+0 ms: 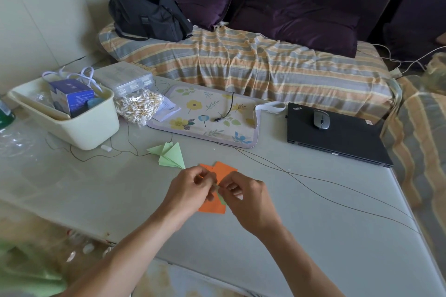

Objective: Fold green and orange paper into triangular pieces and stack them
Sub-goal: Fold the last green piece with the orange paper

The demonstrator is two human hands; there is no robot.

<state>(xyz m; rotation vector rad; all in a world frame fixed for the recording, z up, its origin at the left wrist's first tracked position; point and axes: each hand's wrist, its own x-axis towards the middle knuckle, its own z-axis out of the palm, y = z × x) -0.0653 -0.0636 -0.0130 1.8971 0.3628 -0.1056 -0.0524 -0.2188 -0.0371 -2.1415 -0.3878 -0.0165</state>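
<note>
Several folded green triangular pieces (170,157) lie fanned out on the grey table (313,224), just beyond my hands. Flat orange paper sheets (223,169) lie under and behind my hands, with another orange sheet (212,207) showing below them. My left hand (190,190) and my right hand (243,196) meet fingertip to fingertip over the orange sheets and pinch a small piece of paper between them. A sliver of green paper (221,199) shows between the hands. The pinched piece is mostly hidden by my fingers.
A cream tub (91,128) with boxes stands at the left, beside a bag of cotton swabs (138,106). A floral mat (207,116) with a cable lies behind the papers. A black laptop (342,140) with a mouse (321,118) sits at the right. Thin wires (313,188) cross the table.
</note>
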